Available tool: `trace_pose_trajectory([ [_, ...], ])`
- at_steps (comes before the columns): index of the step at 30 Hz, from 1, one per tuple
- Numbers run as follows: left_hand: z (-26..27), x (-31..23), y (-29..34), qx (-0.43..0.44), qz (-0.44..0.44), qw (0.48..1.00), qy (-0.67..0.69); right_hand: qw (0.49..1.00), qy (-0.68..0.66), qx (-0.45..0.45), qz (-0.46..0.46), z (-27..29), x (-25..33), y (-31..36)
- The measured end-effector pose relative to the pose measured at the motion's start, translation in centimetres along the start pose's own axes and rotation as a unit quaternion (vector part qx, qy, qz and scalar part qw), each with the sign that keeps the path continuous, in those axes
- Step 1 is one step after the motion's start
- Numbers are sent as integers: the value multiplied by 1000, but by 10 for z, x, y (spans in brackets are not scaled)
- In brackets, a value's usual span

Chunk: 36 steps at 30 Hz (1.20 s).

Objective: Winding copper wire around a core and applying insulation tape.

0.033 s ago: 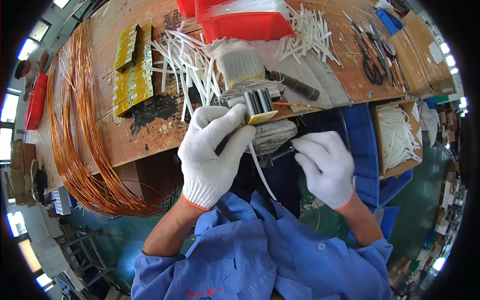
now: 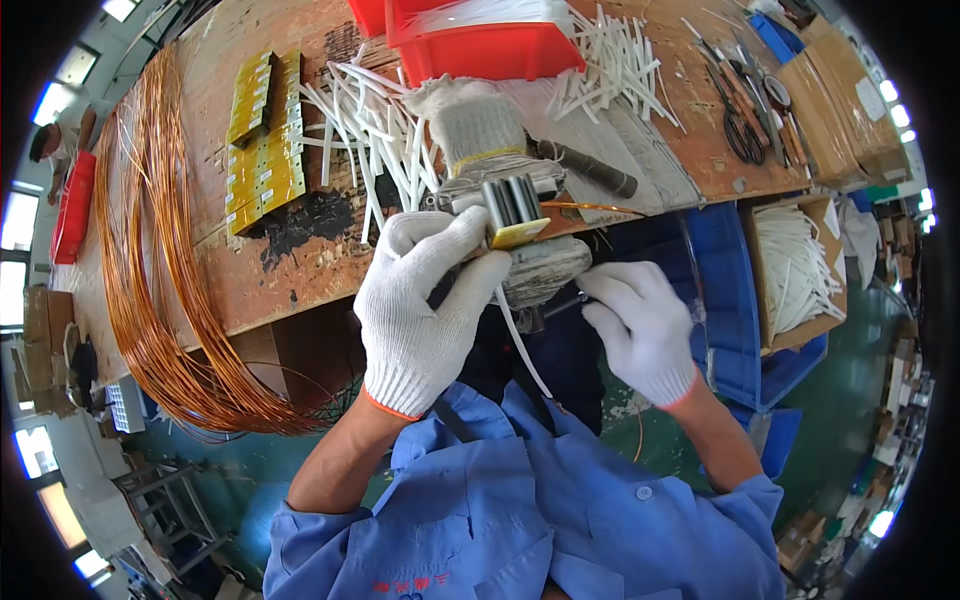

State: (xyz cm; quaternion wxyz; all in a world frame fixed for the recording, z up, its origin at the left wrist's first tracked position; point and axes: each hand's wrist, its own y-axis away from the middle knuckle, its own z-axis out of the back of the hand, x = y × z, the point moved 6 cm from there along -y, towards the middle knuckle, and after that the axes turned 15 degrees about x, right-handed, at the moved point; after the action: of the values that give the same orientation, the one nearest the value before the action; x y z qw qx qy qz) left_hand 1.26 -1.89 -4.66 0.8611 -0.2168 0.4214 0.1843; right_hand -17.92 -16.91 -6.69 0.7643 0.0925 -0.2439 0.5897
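My left hand [image 2: 425,300], in a white knit glove, pinches a small part with dark upright cylinders [image 2: 513,200] on a yellow plate [image 2: 520,234]. A white sleeve tube [image 2: 522,350] hangs below its fingertips. The part sits at the jaws of a bench vise [image 2: 545,272] wrapped in worn grey cloth, right at the table edge. My right hand [image 2: 645,325], gloved too, has its fingers curled at the end of the vise's thin metal handle [image 2: 562,306]. A copper wire [image 2: 595,207] sticks out rightward behind the part.
Copper wire coils [image 2: 160,240] hang over the table's left edge. Yellow-wrapped parts [image 2: 265,150], loose white tubes [image 2: 375,130] and a red bin [image 2: 490,55] lie beyond the vise. Scissors [image 2: 740,135] and hand tools lie far right. A carton of white tubes [image 2: 795,265] stands in a blue bin [image 2: 725,300].
My right hand has shifted slightly left, still at the vise handle. The left hand and the part it pinches are nearly unmoved.
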Motion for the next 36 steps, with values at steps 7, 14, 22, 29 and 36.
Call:
trace_pose_trajectory([
  [7, -4, -4, -13, 12, 1, 1000, 15, 847, -424, 239, -211, -65, -83, 11],
  [14, 0, -3, -16, 21, -32, 999, -9, 990, -31, 100, 99, 53, 19, -18],
  [22, -4, 9, -14, 19, 35, 998, 39, 958, 237, 7, 162, 9, 128, -47],
  [29, -1, 13, -11, 20, -20, 1000, 3, 954, -262, -108, -94, 6, -2, 4],
  [36, -10, 3, -6, 49, -25, 998, 18, 949, -220, -141, -178, -43, -59, 20],
])
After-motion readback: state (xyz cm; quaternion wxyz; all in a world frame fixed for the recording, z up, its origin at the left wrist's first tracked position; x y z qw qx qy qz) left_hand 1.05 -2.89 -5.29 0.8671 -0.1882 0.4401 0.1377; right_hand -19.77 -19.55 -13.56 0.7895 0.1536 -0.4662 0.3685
